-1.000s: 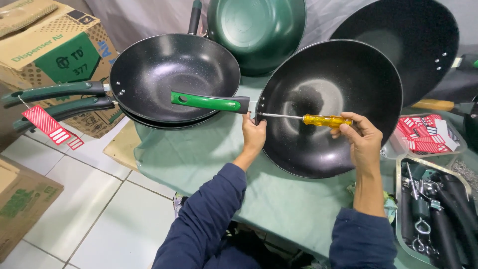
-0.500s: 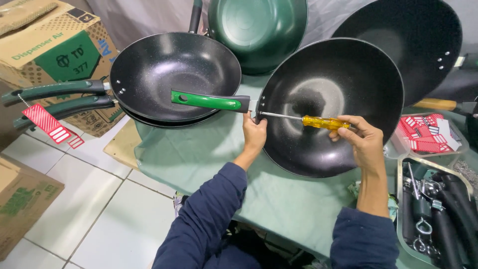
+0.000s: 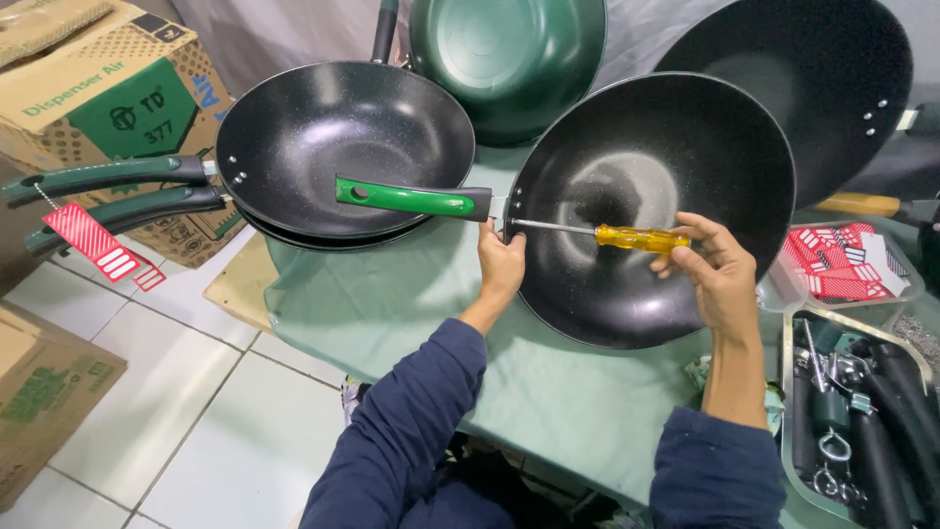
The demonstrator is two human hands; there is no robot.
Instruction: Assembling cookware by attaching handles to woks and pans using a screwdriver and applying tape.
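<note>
- Head view: our left hand (image 3: 501,266) grips the rim of the black wok (image 3: 654,208) at frame centre, fingers curled tight on the edge right by the handle joint.
- Right hand (image 3: 720,274) has fingers clamped round the yellow grip of the screwdriver (image 3: 599,234); shaft runs inside the bowl, tip at the rim where the green handle (image 3: 411,199) meets the pan.
- Step, as we read it: driving the screw that fixes handle to wok. Can't tell if the tip is seated in the screw head.
- Next move calls for keeping the wok steady w/ left hand, driver in line w/ screw, steady push while turning.
- Screwdriver long axis approx. horizontal, tip pointing frame-left, slightly up. Green handle continues the same line, pointing left over the stacked woks (image 3: 343,147) at upper left.
- Wok sits tilted on the green cloth (image 3: 392,304), bowl facing us.
</note>
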